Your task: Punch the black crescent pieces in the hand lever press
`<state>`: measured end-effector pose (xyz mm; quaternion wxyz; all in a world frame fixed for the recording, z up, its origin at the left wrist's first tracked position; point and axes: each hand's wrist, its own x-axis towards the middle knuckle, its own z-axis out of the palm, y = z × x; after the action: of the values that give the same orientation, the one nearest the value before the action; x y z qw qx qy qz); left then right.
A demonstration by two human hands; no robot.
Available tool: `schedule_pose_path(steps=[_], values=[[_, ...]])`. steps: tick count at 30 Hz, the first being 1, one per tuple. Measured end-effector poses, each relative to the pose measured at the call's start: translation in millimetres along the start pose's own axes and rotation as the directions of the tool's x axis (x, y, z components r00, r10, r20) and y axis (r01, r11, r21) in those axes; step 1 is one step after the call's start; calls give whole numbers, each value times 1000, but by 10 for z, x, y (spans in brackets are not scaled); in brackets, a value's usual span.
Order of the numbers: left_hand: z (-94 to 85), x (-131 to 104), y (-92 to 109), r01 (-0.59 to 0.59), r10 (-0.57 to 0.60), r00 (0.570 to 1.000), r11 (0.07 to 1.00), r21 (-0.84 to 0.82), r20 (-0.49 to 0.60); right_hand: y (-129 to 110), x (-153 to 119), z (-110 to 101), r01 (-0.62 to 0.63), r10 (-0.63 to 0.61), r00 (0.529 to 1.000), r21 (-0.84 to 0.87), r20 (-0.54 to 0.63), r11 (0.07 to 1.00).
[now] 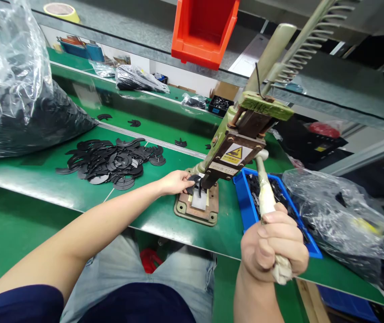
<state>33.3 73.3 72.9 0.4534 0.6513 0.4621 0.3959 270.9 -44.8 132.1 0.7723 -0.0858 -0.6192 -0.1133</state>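
Observation:
My left hand (176,182) pinches a black curved plastic part (194,185) at the foot of a green hand press (234,139). The part sits under the press's ram, over a small metal block (199,199) on the brown base plate (195,216). Wrapped round the taped end of the press lever (266,195) is my right hand (274,242), its fingers closed. A loose pile of similar black parts (111,161) lies on the green bench, left of my left hand. How the part meets the ram is partly hidden.
A large clear bag of dark parts (20,103) stands at the left. To the right are a blue bin (245,204) with black pieces and another plastic bag (343,211). Behind runs a green belt (158,128) with scattered parts. Overhead, an orange bin (196,49) hangs from a shelf.

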Motion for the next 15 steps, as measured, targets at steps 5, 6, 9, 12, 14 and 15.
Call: schedule_pose_path(steps=[5,6,9,12,14,15], values=[[28,16,-40,-18,18,1000,1000,8,-23,1,8,13,12,-12,1000,-11,-7,1000],[34,15,-46,-18,18,999,1000,12,-35,3,9,18,19,-19,1000,-18,-6,1000],[33,9,-36,14,-14,999,1000,-2,-37,12,11,42,31,-31,999,-42,-15,999],[6,17,17,64,-64,998,998,-16,13,23,18,78,33,-35,998,-47,-45,998],[-19,35,63,112,-111,992,993,-19,53,30,26,101,53,-56,996,-47,-63,998],[-30,46,86,140,-138,988,990,-19,71,31,29,111,58,-61,996,-45,-65,997]])
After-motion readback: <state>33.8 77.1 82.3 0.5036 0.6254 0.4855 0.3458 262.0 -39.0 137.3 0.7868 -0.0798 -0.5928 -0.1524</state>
